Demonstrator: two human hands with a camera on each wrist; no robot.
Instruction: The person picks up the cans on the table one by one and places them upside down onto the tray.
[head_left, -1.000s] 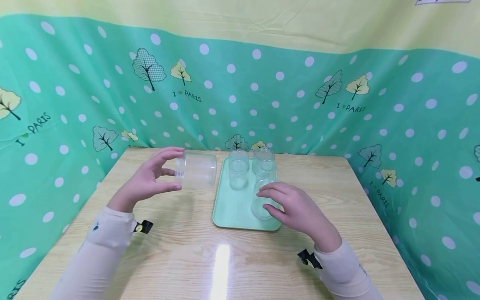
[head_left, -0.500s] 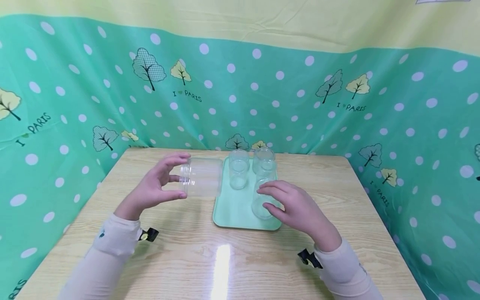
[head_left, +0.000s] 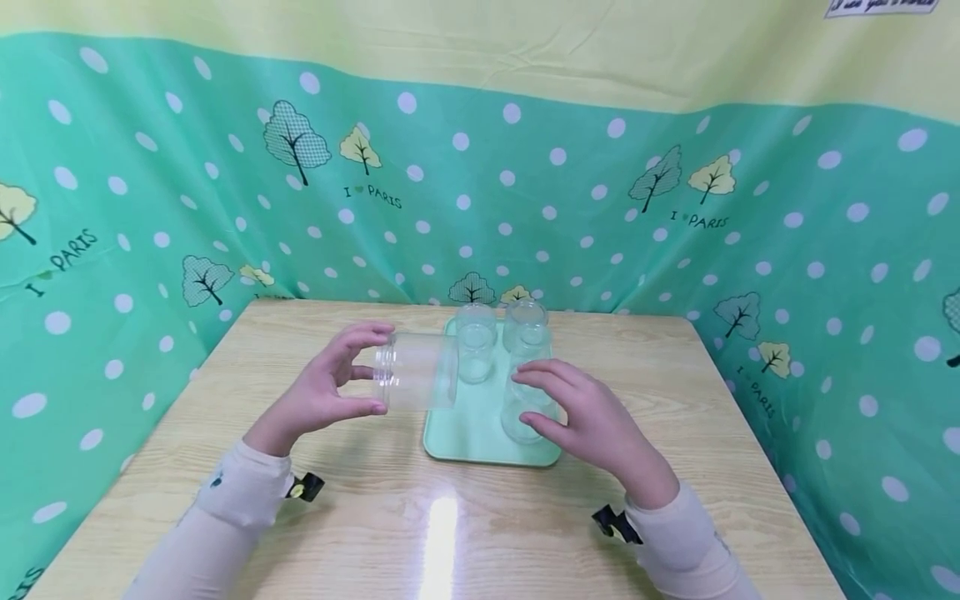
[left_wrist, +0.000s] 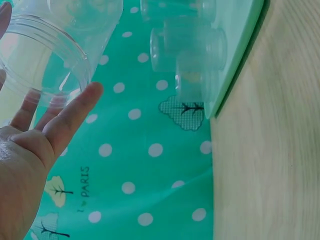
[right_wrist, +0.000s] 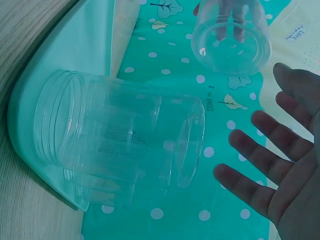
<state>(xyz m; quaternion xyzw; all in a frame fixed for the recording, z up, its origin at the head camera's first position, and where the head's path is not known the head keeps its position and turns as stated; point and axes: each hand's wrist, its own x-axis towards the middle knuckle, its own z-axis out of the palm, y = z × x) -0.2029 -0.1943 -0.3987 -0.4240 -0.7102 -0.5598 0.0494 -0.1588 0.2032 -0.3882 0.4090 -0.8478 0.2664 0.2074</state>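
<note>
My left hand (head_left: 326, 387) grips a clear plastic jar (head_left: 420, 371) around its threaded mouth, thumb on one side and fingers on the other. This jar is tilted on its side in the air, its base pointing right over the left edge of a mint-green tray (head_left: 465, 437). Several similar clear jars stand mouth-down on the tray; the nearest one (right_wrist: 120, 125) shows its threaded rim against the tray in the right wrist view. Over that jar in the head view hovers my right hand (head_left: 588, 412), fingers loosely spread and holding nothing. In the right wrist view a gap separates its fingertips from the jar.
The tray lies on a light wood table (head_left: 360, 508), toward its far side. A green and yellow curtain (head_left: 510, 192) with white dots and printed trees hangs behind and at both sides. More clear jars (head_left: 476, 342) stand at the tray's far end.
My left hand has moved right and nearer to me, bringing the held jar from beside the tray to over its left edge. My right hand has stayed almost still.
</note>
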